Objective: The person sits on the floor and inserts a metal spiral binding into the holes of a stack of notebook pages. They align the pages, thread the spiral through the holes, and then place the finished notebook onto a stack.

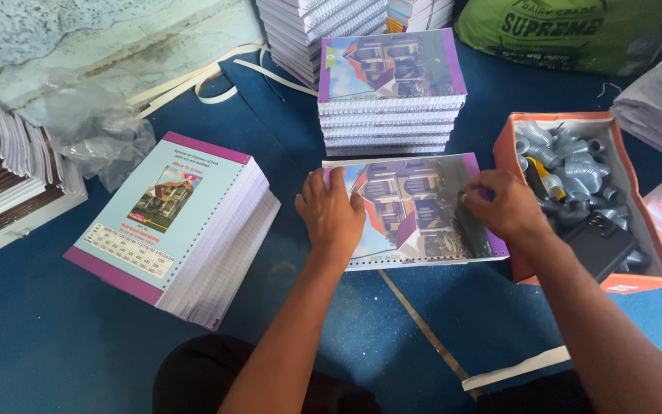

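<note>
A notebook (423, 207) with a picture of a building on its purple-edged cover lies flat on the blue floor in front of me. My left hand (335, 215) presses palm-down on its left part, fingers spread. At the notebook's right edge my right hand (503, 207) pinches something small and dark, too small to name. A thin wire spiral runs along the notebook's near edge.
A stack of bound notebooks (391, 100) stands just behind. An unbound stack of punched pages (181, 222) lies to the left. An orange box (637, 280) of metal spiral coils and a dark tool sits at the right. Paper piles, a green sack (576, 31) and crumpled plastic (93, 130) surround.
</note>
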